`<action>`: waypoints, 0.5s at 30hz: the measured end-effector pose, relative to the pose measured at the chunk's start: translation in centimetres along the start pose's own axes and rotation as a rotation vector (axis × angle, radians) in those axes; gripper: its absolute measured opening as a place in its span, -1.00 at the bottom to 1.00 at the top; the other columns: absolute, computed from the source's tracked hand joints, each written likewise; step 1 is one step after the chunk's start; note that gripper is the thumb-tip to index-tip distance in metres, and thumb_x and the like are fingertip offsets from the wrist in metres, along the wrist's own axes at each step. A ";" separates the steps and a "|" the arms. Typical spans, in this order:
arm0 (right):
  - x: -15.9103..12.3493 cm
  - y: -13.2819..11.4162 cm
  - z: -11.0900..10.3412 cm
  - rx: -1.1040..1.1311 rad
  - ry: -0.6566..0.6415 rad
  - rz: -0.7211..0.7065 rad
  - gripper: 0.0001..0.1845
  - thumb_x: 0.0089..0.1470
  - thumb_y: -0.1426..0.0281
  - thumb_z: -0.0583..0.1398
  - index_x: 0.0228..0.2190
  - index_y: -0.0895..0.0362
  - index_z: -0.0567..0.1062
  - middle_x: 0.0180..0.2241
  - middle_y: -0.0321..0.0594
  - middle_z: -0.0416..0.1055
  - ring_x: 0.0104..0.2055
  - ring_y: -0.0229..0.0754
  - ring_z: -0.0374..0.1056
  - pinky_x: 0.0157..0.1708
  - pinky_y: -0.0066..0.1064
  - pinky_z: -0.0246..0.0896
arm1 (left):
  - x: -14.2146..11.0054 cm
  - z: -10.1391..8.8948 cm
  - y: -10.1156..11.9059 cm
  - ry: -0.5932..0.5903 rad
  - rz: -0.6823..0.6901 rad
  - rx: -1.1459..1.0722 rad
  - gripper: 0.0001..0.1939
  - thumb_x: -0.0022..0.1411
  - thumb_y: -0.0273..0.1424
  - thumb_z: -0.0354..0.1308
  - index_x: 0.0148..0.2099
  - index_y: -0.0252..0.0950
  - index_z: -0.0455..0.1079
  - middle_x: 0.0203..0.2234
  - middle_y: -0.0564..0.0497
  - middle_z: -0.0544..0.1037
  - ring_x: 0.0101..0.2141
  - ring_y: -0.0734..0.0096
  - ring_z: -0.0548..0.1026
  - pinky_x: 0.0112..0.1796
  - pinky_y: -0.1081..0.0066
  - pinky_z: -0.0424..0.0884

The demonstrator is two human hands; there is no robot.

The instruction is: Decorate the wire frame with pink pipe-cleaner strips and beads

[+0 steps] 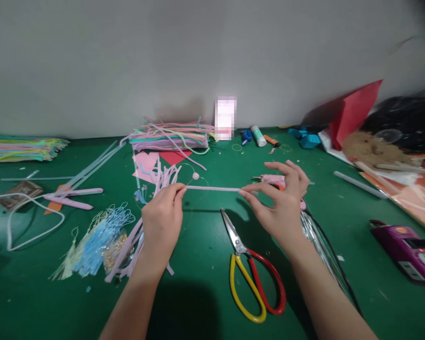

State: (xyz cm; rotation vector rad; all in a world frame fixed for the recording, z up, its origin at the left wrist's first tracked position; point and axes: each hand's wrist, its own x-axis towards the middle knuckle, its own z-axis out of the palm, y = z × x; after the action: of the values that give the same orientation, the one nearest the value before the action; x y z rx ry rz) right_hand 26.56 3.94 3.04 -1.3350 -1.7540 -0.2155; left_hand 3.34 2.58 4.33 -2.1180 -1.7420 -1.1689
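Note:
A short pale-pink pipe cleaner [213,189] runs level and taut between my two hands above the green table. My left hand [163,215] pinches its left end between thumb and fingers. At its right end, the thumb and index finger of my right hand [278,203] close on the tip, the other fingers spread away. Near my left fingertips a thin looped wire carries a small pink bead [196,176]. Scissors [238,246] with one yellow and one red handle lie below, blades slightly apart. Loose pink-lilac pipe cleaners [165,174] lie behind and under my left hand.
Bundled pastel pipe cleaners [173,137] lie by the wall near a lit, blurred-out screen [225,118]. Blue tassels [101,243] are at left, beside a pink curling-iron-like tool [74,198]. A purple device [407,252] sits at right. A pink-handled tool [272,179] lies behind my right hand.

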 end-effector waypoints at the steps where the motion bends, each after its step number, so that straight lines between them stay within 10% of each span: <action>1: 0.0 0.1 0.0 -0.003 0.003 0.000 -0.89 0.03 0.26 0.33 -0.48 -0.01 0.62 0.05 -0.16 0.27 0.24 0.20 0.01 0.14 0.15 -0.01 | 0.0 0.0 0.0 0.001 0.000 0.002 -0.89 0.30 -0.49 0.14 -0.20 -0.27 0.50 -0.35 -0.01 0.66 -0.35 0.34 0.61 -0.32 0.40 0.46; 15: 0.3 1.5 -0.3 0.003 0.008 -0.010 -0.87 0.04 0.24 0.31 -0.46 -0.01 0.63 0.04 -0.16 0.29 0.24 0.18 0.02 0.16 0.16 -0.03 | 0.0 0.0 -0.4 0.014 -0.034 0.016 -0.89 0.31 -0.45 0.13 -0.21 -0.26 0.50 -0.36 -0.02 0.66 -0.36 0.32 0.60 -0.32 0.37 0.45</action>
State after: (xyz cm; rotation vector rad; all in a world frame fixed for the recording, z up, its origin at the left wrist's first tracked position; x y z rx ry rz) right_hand 27.98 4.56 2.87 -1.3222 -1.7540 -0.2228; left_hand 2.98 2.73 4.20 -2.0743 -1.7818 -1.1707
